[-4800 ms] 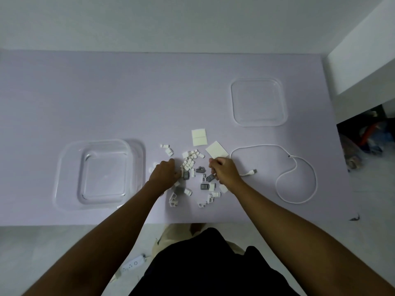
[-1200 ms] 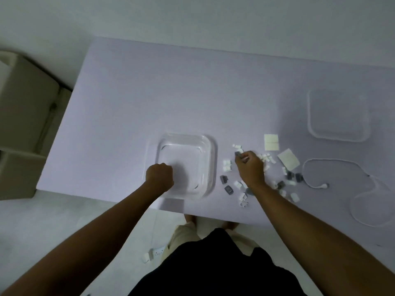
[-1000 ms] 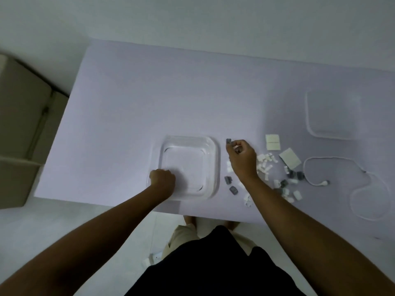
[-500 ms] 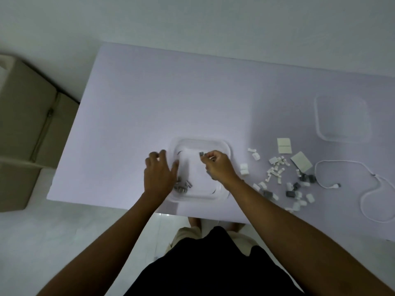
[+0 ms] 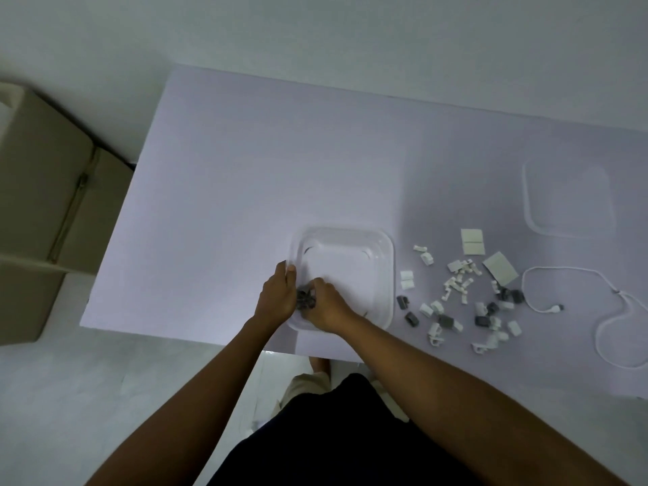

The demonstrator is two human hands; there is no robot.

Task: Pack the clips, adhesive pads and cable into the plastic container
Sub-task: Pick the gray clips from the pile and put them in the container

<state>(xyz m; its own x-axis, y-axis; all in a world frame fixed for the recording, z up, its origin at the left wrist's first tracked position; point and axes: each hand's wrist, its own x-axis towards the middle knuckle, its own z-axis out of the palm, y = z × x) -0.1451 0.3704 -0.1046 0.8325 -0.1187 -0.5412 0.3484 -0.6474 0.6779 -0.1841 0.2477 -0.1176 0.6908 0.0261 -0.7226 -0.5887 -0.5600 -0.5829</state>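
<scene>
Head view: clear plastic container (image 5: 384,275) near front edge of pale lilac table (image 5: 245,170), square w/ rounded corners, open side up. Left hand (image 5: 277,296) at container's left rim, fingers curled, thumb on the rim; touching small grey clips (image 5: 305,300) lying in front-left corner inside. Right hand (image 5: 324,306) reaching into same corner, fingertips bent down on those clips; cannot tell if pinched or only touched. Loose clips (image 5: 456,292), white and dark grey, scattered on table just right of container, pointing all ways, no common axis. Two white adhesive pads (image 5: 472,241), (image 5: 500,272) behind the scatter, the first squared to table edge, the second turned diagonal. White cable (image 5: 575,271) further right, loose loop, plug end (image 5: 554,307) pointing right. Clear lid (image 5: 568,201) far right, flat, well apart from container. Cardboard box (image 5: 42,212) on floor at left. No readable writing anywhere.
</scene>
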